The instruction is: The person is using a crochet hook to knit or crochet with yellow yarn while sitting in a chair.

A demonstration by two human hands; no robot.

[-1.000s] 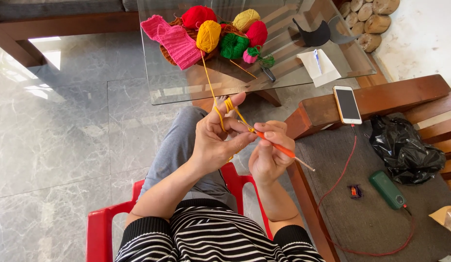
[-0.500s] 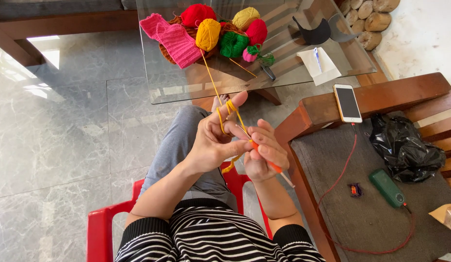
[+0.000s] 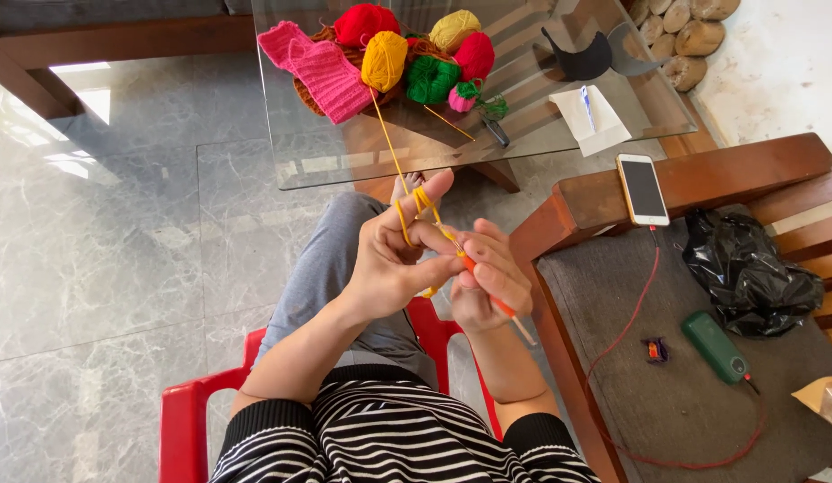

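Observation:
My left hand (image 3: 400, 258) is raised over my lap with yellow yarn (image 3: 405, 199) looped around its index finger and pinched between thumb and fingers. My right hand (image 3: 488, 282) is closed around an orange crochet hook (image 3: 504, 310), whose tip meets the yarn at my left fingertips. The strand runs up to a yellow yarn ball (image 3: 385, 59) on the glass table (image 3: 559, 134). A small yellow piece of crochet work (image 3: 428, 292) hangs below my left thumb.
Red, green, pink and pale yellow yarn balls and a pink knitted piece (image 3: 322, 73) sit on the table. A phone (image 3: 642, 189) lies on the wooden armrest. A black bag (image 3: 751, 273), a green device (image 3: 716, 346) and a red cable lie on the seat at right. I sit on a red chair (image 3: 188, 420).
Both hands have drawn closer together and shifted slightly. The hook has turned down into my right hand, and my left index finger has lifted with the yarn loop.

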